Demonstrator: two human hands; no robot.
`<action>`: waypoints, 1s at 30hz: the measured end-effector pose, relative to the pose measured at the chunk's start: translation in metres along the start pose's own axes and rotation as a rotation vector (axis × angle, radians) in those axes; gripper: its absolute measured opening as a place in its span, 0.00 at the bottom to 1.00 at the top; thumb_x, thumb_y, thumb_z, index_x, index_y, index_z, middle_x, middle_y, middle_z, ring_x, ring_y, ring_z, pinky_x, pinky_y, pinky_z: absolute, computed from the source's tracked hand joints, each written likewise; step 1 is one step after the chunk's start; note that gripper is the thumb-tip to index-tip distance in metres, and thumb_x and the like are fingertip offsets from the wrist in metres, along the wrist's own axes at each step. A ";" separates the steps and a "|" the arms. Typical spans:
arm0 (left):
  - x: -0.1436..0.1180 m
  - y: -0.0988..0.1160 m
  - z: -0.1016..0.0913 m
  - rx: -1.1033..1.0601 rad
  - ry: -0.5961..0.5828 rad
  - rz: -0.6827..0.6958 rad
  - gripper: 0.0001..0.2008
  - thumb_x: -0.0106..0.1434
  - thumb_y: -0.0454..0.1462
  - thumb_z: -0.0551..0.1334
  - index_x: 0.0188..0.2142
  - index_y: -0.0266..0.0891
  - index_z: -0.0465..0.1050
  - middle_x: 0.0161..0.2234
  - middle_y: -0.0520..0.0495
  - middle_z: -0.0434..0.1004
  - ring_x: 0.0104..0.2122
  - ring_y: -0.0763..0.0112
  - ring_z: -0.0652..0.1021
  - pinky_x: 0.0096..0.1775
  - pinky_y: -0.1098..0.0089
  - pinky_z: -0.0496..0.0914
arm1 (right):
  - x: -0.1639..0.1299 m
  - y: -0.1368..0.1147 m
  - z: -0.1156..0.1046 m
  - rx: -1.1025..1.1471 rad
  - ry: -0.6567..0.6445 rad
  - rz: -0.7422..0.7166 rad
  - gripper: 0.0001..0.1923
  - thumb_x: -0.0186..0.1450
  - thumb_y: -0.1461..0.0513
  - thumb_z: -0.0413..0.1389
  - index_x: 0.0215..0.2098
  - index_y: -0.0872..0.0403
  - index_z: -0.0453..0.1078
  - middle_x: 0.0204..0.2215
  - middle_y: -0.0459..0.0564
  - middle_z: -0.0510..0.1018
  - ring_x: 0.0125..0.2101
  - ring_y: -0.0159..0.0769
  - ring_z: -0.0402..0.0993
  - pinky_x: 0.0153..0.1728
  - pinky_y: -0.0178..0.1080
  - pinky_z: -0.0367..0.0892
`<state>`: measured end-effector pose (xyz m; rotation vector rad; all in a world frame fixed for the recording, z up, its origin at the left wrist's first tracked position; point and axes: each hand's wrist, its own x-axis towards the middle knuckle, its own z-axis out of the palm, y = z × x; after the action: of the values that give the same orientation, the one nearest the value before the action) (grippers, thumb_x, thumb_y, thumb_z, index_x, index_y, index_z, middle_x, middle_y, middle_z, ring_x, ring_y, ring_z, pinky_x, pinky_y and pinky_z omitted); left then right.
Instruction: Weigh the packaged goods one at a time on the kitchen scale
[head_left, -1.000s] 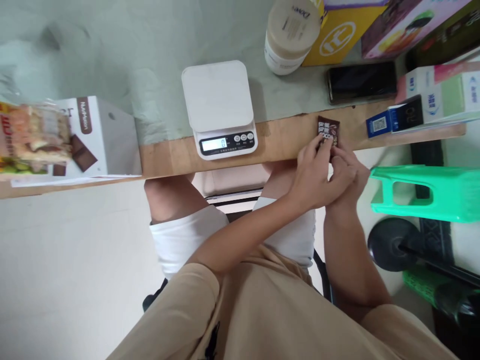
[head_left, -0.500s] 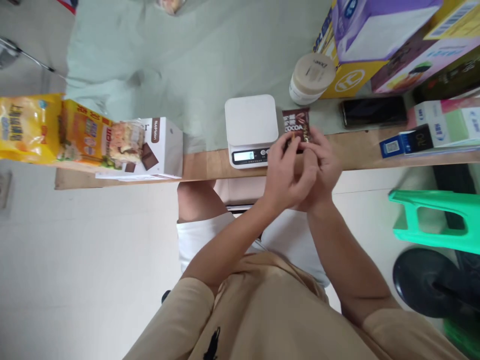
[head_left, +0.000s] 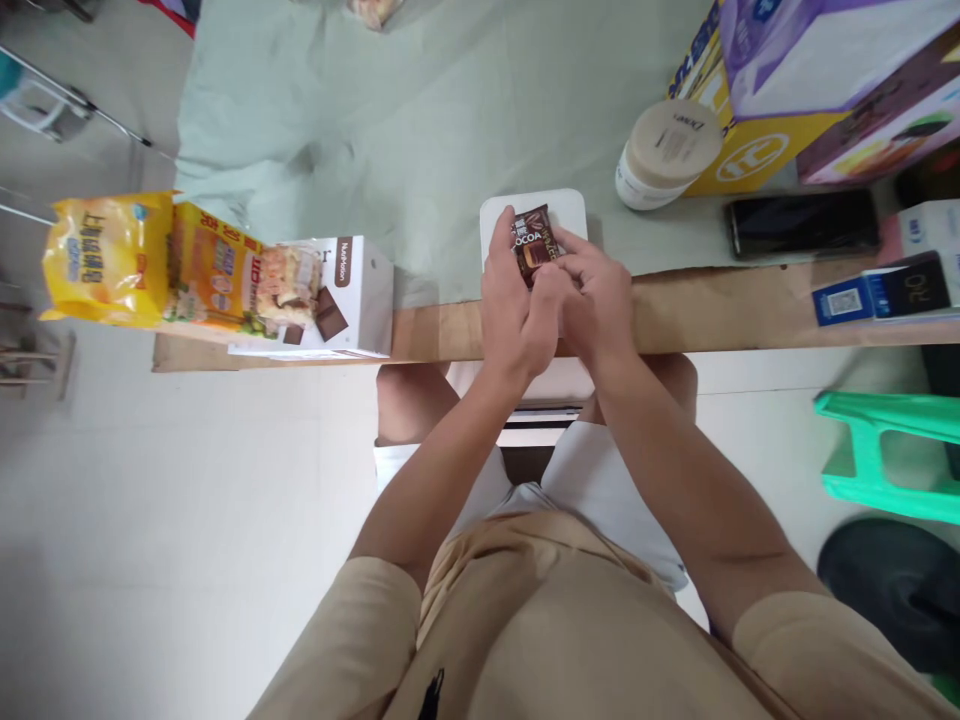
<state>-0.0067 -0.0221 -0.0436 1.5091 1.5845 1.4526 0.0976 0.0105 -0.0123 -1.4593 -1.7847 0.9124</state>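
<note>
A small brown cocoa packet [head_left: 534, 243] is held between both hands, over the white plate of a kitchen scale [head_left: 574, 207]. My left hand [head_left: 516, 310] grips the packet's left side, its fingers along that edge. At the lower right edge, my right hand [head_left: 595, 297] pinches the packet with thumb and fingers. The hands cover the scale's display and its front part. Whether the packet touches the plate I cannot tell.
Left of the scale stand a white box [head_left: 369, 300], a clear snack pack [head_left: 289, 285] and yellow packages [head_left: 112, 260]. To the right are a lidded jar [head_left: 667, 155], a phone [head_left: 802, 223], stacked boxes [head_left: 780, 150] and a green stool [head_left: 885, 400] below.
Both hands have carried the cocoa packet leftward from beside the scale to above its plate. The display, readable before, is now covered. The camera view has shifted a little.
</note>
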 end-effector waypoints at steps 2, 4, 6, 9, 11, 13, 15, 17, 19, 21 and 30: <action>0.002 -0.002 0.002 -0.001 0.012 -0.018 0.35 0.72 0.63 0.45 0.72 0.55 0.47 0.68 0.43 0.66 0.69 0.55 0.69 0.66 0.49 0.70 | 0.000 -0.004 -0.001 -0.091 -0.018 0.011 0.14 0.68 0.61 0.52 0.32 0.52 0.80 0.65 0.48 0.76 0.55 0.46 0.77 0.63 0.54 0.71; 0.003 -0.005 0.002 -0.006 0.028 -0.017 0.35 0.72 0.63 0.46 0.72 0.55 0.50 0.67 0.44 0.67 0.69 0.54 0.69 0.66 0.49 0.68 | 0.000 -0.006 -0.001 -0.154 -0.038 0.005 0.14 0.68 0.62 0.53 0.30 0.53 0.79 0.65 0.50 0.76 0.54 0.47 0.77 0.62 0.55 0.71; 0.005 -0.010 -0.002 0.007 0.073 0.028 0.35 0.71 0.64 0.47 0.70 0.53 0.54 0.64 0.43 0.70 0.66 0.54 0.71 0.65 0.50 0.68 | -0.001 -0.001 -0.001 -0.167 -0.020 -0.040 0.13 0.68 0.63 0.53 0.30 0.52 0.79 0.63 0.50 0.78 0.56 0.47 0.75 0.63 0.55 0.69; 0.002 -0.020 -0.022 0.049 0.193 0.125 0.34 0.68 0.66 0.50 0.62 0.50 0.66 0.54 0.42 0.77 0.55 0.56 0.76 0.56 0.52 0.71 | -0.006 0.019 -0.003 -0.114 0.119 -0.159 0.12 0.67 0.64 0.51 0.32 0.51 0.77 0.55 0.50 0.81 0.56 0.44 0.74 0.64 0.54 0.67; -0.003 -0.029 -0.041 0.063 0.264 0.145 0.29 0.68 0.66 0.52 0.45 0.46 0.72 0.38 0.45 0.76 0.39 0.63 0.76 0.41 0.58 0.71 | -0.011 0.038 -0.007 -0.044 0.233 -0.214 0.10 0.66 0.65 0.51 0.32 0.51 0.75 0.44 0.51 0.82 0.48 0.42 0.76 0.57 0.50 0.71; -0.009 -0.037 -0.058 0.059 0.282 0.116 0.29 0.70 0.63 0.53 0.26 0.43 0.62 0.23 0.52 0.61 0.24 0.72 0.63 0.28 0.65 0.58 | -0.017 0.057 -0.012 0.040 0.318 -0.206 0.08 0.65 0.64 0.52 0.32 0.51 0.72 0.33 0.49 0.78 0.37 0.38 0.74 0.44 0.44 0.72; -0.014 -0.042 -0.070 0.037 0.236 0.071 0.34 0.71 0.61 0.54 0.21 0.41 0.46 0.19 0.55 0.44 0.20 0.76 0.50 0.25 0.65 0.45 | -0.021 0.070 -0.015 0.117 0.363 -0.153 0.07 0.66 0.62 0.52 0.30 0.51 0.69 0.26 0.45 0.72 0.28 0.34 0.67 0.34 0.40 0.65; -0.017 -0.045 -0.074 0.002 0.160 0.032 0.36 0.70 0.62 0.54 0.21 0.41 0.40 0.19 0.55 0.39 0.21 0.76 0.45 0.26 0.64 0.42 | -0.022 0.075 -0.016 0.182 0.361 -0.103 0.10 0.68 0.59 0.51 0.29 0.51 0.67 0.24 0.43 0.68 0.25 0.32 0.63 0.31 0.39 0.61; -0.016 -0.045 -0.074 -0.012 0.077 0.040 0.35 0.71 0.61 0.54 0.21 0.41 0.41 0.20 0.55 0.39 0.21 0.76 0.46 0.26 0.64 0.42 | -0.021 0.075 -0.015 0.216 0.333 -0.077 0.12 0.69 0.57 0.50 0.28 0.51 0.66 0.23 0.43 0.67 0.26 0.31 0.63 0.31 0.38 0.59; -0.015 -0.044 -0.072 0.023 0.008 0.095 0.34 0.72 0.59 0.53 0.20 0.41 0.42 0.19 0.54 0.41 0.20 0.76 0.47 0.26 0.63 0.43 | -0.019 0.072 -0.014 0.214 0.296 -0.068 0.14 0.69 0.56 0.50 0.27 0.51 0.66 0.22 0.43 0.68 0.26 0.31 0.64 0.30 0.38 0.58; -0.014 -0.047 -0.071 0.173 -0.028 0.225 0.33 0.73 0.58 0.48 0.19 0.40 0.43 0.16 0.53 0.43 0.18 0.75 0.50 0.25 0.63 0.46 | -0.018 0.075 -0.014 0.191 0.300 -0.029 0.15 0.68 0.56 0.49 0.24 0.51 0.64 0.20 0.43 0.66 0.24 0.31 0.62 0.29 0.38 0.57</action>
<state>-0.0845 -0.0505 -0.0692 1.8497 1.6007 1.4343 0.1522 0.0044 -0.0679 -1.3639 -1.4556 0.7788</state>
